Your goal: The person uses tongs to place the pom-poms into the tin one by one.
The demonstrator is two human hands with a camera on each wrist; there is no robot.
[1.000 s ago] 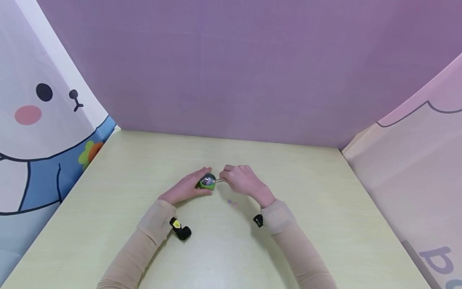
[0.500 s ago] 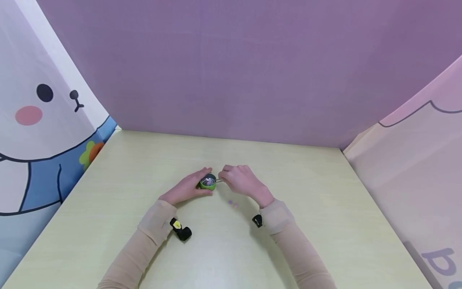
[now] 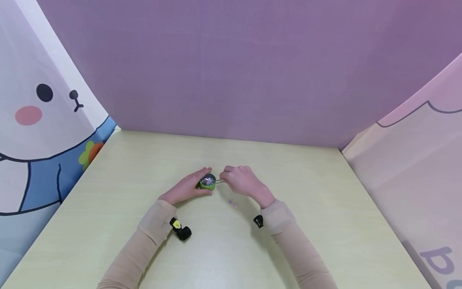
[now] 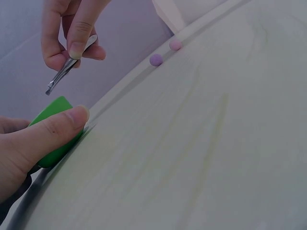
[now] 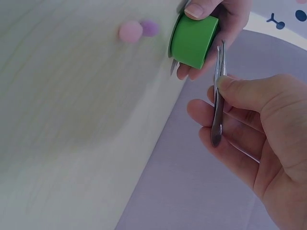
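Note:
My left hand (image 3: 187, 187) grips a small green cup (image 5: 194, 40) on the table, thumb on one side and fingers on the other. From above, the cup's inside looks shiny, and what lies in it is too small to tell. My right hand (image 3: 243, 182) pinches silver tweezers (image 5: 219, 96) between thumb and fingers. Their tips point at the cup's mouth and stand just outside it in the left wrist view; I see nothing between them. On the table near my right hand lie a purple pompom (image 4: 156, 60) and a pink pompom (image 5: 130, 31), close together.
The pale wood-grain table (image 3: 216, 249) ends at a purple backdrop (image 3: 234, 80) behind. A printed cartoon sheet (image 3: 36, 160) hangs on the left, and a pale pink sheet (image 3: 415, 172) on the right. Wrist cameras (image 3: 180, 230) sit on both sleeves.

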